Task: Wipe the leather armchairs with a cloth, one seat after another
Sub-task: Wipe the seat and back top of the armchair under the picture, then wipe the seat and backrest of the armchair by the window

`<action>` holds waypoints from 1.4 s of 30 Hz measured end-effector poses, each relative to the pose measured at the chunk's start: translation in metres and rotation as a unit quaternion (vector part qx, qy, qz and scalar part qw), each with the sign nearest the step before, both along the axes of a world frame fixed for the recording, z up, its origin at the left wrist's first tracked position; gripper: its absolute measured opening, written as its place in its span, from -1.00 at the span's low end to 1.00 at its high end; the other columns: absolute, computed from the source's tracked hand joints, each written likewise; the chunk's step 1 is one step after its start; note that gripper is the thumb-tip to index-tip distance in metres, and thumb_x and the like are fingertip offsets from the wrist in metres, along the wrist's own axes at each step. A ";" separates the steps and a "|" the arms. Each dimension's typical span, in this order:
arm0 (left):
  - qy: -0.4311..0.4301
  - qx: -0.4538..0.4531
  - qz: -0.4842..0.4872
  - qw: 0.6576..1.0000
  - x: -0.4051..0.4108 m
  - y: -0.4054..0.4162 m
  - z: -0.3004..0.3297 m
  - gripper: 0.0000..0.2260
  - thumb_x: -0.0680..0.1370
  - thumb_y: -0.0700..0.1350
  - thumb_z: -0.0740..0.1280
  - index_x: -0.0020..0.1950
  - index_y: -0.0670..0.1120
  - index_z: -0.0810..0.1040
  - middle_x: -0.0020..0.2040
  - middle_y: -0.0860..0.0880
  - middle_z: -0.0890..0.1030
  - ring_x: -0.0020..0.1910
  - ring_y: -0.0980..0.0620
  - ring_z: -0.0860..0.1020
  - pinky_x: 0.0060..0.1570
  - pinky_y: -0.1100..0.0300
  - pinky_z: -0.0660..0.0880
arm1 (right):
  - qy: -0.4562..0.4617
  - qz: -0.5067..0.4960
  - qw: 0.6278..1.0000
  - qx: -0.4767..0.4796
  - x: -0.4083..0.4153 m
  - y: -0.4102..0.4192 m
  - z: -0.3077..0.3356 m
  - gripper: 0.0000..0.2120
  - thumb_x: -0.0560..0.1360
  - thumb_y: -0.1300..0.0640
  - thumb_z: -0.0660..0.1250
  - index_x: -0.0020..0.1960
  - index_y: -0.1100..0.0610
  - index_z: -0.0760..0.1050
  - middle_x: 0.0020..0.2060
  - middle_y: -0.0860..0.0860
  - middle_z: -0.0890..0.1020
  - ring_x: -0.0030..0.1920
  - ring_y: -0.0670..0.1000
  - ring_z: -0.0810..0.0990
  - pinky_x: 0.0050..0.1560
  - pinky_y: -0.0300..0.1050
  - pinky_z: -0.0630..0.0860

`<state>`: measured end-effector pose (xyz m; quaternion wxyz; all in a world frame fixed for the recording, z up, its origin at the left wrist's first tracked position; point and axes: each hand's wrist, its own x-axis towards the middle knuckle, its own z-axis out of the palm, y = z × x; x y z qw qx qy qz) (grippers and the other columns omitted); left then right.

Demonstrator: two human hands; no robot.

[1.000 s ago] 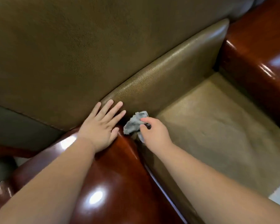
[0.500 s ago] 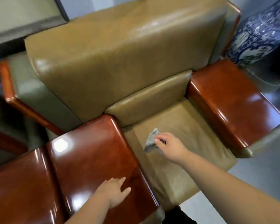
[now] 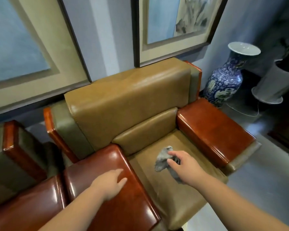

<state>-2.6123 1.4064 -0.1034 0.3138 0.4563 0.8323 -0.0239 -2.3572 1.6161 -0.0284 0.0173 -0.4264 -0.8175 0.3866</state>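
Right grip: the right hand [image 3: 184, 167] is pinching a crumpled grey cloth [image 3: 163, 158], thumb and fingers curled round the bunch, and a loose end of it hangs down below the palm.

Cloth spot: it's over the tan leather seat cushion [image 3: 177, 195], a bit toward the front from the low back pad [image 3: 145, 132]. Can't tell if it's actually touching the leather or just above it.

Left grip: the left hand [image 3: 109, 184] lies flat, fingers straight and close together, palm down on the glossy reddish-brown armrest [image 3: 107, 164] just left of the cloth hand. It holds nothing.

Armchair: the armchair [image 3: 128, 100] is tan leather with a big back cushion straight beyond the cloth grip, and a second glossy armrest [image 3: 213, 129] off to the right of it.

Next chair: left of the flat hand, touching that armrest, is another glossy armrest [image 3: 23, 209] from a neighbouring chair [image 3: 15, 147], same wood trim, only partly in frame.

Behind: two framed pictures [image 3: 172, 25] hang on the wall past the back cushion.

Far right: a blue and white floor vase [image 3: 227, 77] stands well beyond the right armrest, with a white plant pot [image 3: 274, 84] further right, kinda dark over there.

Floor: grey shiny floor [image 3: 264, 177] to the right of the cloth arm.
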 end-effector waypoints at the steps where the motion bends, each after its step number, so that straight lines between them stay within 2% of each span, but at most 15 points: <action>1: -0.007 0.019 0.002 1.000 0.008 0.008 0.006 -0.36 0.65 0.36 0.13 0.66 0.09 0.29 0.59 0.05 0.41 0.54 0.01 0.40 0.51 0.09 0.35 | -0.005 -0.009 1.000 0.005 0.009 -0.003 0.006 -0.60 0.63 -0.09 0.35 0.44 -0.06 0.50 0.26 -0.12 0.49 0.17 -0.12 0.53 0.04 -0.40 0.38; 4: -0.016 0.061 -0.011 0.998 0.038 0.032 0.021 -0.38 0.65 0.34 0.16 0.64 0.08 0.34 0.53 0.03 0.49 0.48 0.01 0.47 0.46 0.07 0.40 | -0.014 -0.039 0.999 0.022 0.043 -0.010 0.024 -0.57 0.63 -0.11 0.34 0.47 -0.09 0.46 0.32 -0.12 0.49 0.26 -0.13 0.48 0.20 -0.33 0.30; 7: -0.021 0.077 -0.037 0.996 0.073 0.054 0.039 -0.39 0.65 0.34 0.15 0.64 0.10 0.32 0.52 0.06 0.50 0.42 0.02 0.51 0.40 0.08 0.45 | -0.003 -0.071 0.997 0.025 0.080 -0.013 0.040 -0.57 0.66 -0.14 0.29 0.50 -0.12 0.42 0.36 -0.15 0.48 0.30 -0.13 0.48 0.26 -0.26 0.35; 12: -0.007 0.074 -0.086 0.993 0.128 0.079 0.066 -0.42 0.67 0.31 0.16 0.64 0.09 0.31 0.49 0.05 0.52 0.46 0.05 0.48 0.41 0.12 0.43 | 0.022 -0.123 0.992 0.020 0.142 -0.012 0.036 -0.54 0.65 -0.17 0.28 0.52 -0.11 0.41 0.43 -0.12 0.48 0.39 -0.08 0.48 0.42 -0.13 0.39; 16: 0.015 0.072 -0.070 0.995 0.170 0.094 0.071 -0.43 0.69 0.29 0.16 0.65 0.06 0.32 0.53 0.03 0.49 0.48 0.04 0.47 0.43 0.14 0.41 | 0.031 -0.130 0.991 0.005 0.203 -0.005 0.038 -0.52 0.64 -0.18 0.28 0.54 -0.14 0.37 0.43 -0.13 0.47 0.38 -0.07 0.48 0.41 -0.08 0.43; 19: 0.024 0.061 -0.053 0.996 0.219 0.115 0.065 -0.44 0.69 0.27 0.17 0.63 0.04 0.34 0.51 0.01 0.50 0.47 0.01 0.48 0.43 0.14 0.40 | 0.019 -0.128 0.992 0.015 0.273 0.009 0.042 -0.52 0.65 -0.17 0.28 0.54 -0.11 0.38 0.37 -0.14 0.50 0.29 -0.09 0.50 0.37 -0.15 0.41; 22: 0.022 0.062 -0.079 0.995 0.289 0.150 0.064 -0.42 0.66 0.32 0.16 0.62 0.07 0.36 0.49 0.05 0.52 0.44 0.01 0.49 0.43 0.11 0.42 | 0.002 -0.133 0.991 0.021 0.349 0.027 0.043 -0.50 0.66 -0.18 0.26 0.57 -0.11 0.35 0.32 -0.15 0.48 0.21 -0.10 0.52 0.14 -0.36 0.45; 24: 0.014 0.070 -0.107 0.992 0.342 0.179 0.068 -0.45 0.67 0.31 0.17 0.61 0.10 0.36 0.48 0.07 0.53 0.42 0.03 0.50 0.40 0.13 0.44 | -0.005 -0.142 0.989 0.027 0.396 0.040 0.041 -0.48 0.65 -0.18 0.25 0.57 -0.09 0.34 0.25 -0.15 0.48 0.10 -0.11 0.54 -0.08 -0.39 0.51; 25: 0.010 0.080 -0.122 0.989 0.370 0.194 0.072 -0.45 0.67 0.29 0.17 0.61 0.10 0.36 0.48 0.07 0.53 0.42 0.03 0.51 0.39 0.13 0.45 | -0.004 -0.150 0.988 0.029 0.419 0.047 0.040 -0.48 0.65 -0.17 0.26 0.57 -0.07 0.35 0.22 -0.14 0.49 0.09 -0.11 0.54 -0.05 -0.35 0.52; 27: -0.004 0.096 -0.155 0.983 0.425 0.222 0.081 -0.46 0.68 0.27 0.19 0.61 0.08 0.37 0.49 0.04 0.53 0.43 0.02 0.51 0.41 0.13 0.43 | -0.003 -0.170 0.985 0.032 0.461 0.059 0.041 -0.50 0.65 -0.13 0.27 0.55 -0.03 0.39 0.18 -0.12 0.51 0.11 -0.10 0.54 0.13 -0.24 0.48; 31: -0.032 0.120 -0.226 0.966 0.520 0.264 0.099 -0.45 0.67 0.26 0.20 0.62 0.08 0.36 0.52 0.06 0.50 0.46 0.03 0.48 0.44 0.11 0.41 | 0.009 -0.214 0.977 0.019 0.530 0.074 0.050 -0.67 0.65 -0.04 0.25 0.37 0.00 0.51 0.02 -0.08 0.52 -0.03 -0.07 0.58 0.05 -0.11 0.56; 35: -0.038 0.125 -0.302 0.944 0.587 0.300 0.111 -0.45 0.66 0.28 0.21 0.62 0.12 0.36 0.53 0.11 0.48 0.43 0.07 0.50 0.44 0.12 0.42 | 0.018 -0.265 0.964 0.021 0.586 0.087 0.044 -0.63 0.65 -0.06 0.25 0.43 -0.03 0.48 0.08 -0.09 0.51 0.03 -0.06 0.57 0.04 -0.13 0.55; 38: -0.024 0.121 -0.347 0.930 0.622 0.328 0.118 -0.45 0.67 0.28 0.20 0.63 0.13 0.35 0.55 0.11 0.47 0.45 0.06 0.49 0.45 0.11 0.41 | 0.027 -0.310 0.950 0.015 0.618 0.096 0.035 -0.59 0.65 -0.09 0.26 0.47 -0.08 0.45 0.11 -0.12 0.50 0.06 -0.08 0.55 -0.05 -0.20 0.51; 40: -0.018 0.123 -0.374 0.919 0.643 0.349 0.121 -0.46 0.68 0.27 0.20 0.63 0.13 0.33 0.56 0.11 0.45 0.48 0.06 0.46 0.45 0.12 0.38 | 0.027 -0.346 0.938 0.020 0.636 0.103 0.029 -0.66 0.64 -0.08 0.27 0.41 -0.12 0.51 0.09 -0.12 0.52 0.06 -0.09 0.55 -0.07 -0.25 0.47; 42: -0.019 0.127 -0.397 0.909 0.663 0.372 0.119 -0.46 0.69 0.26 0.19 0.64 0.11 0.33 0.57 0.11 0.44 0.50 0.07 0.44 0.45 0.14 0.35 | 0.020 -0.391 0.919 0.041 0.653 0.112 0.021 -0.77 0.63 -0.08 0.27 0.25 -0.17 0.58 0.04 -0.15 0.57 0.04 -0.10 0.56 0.02 -0.20 0.48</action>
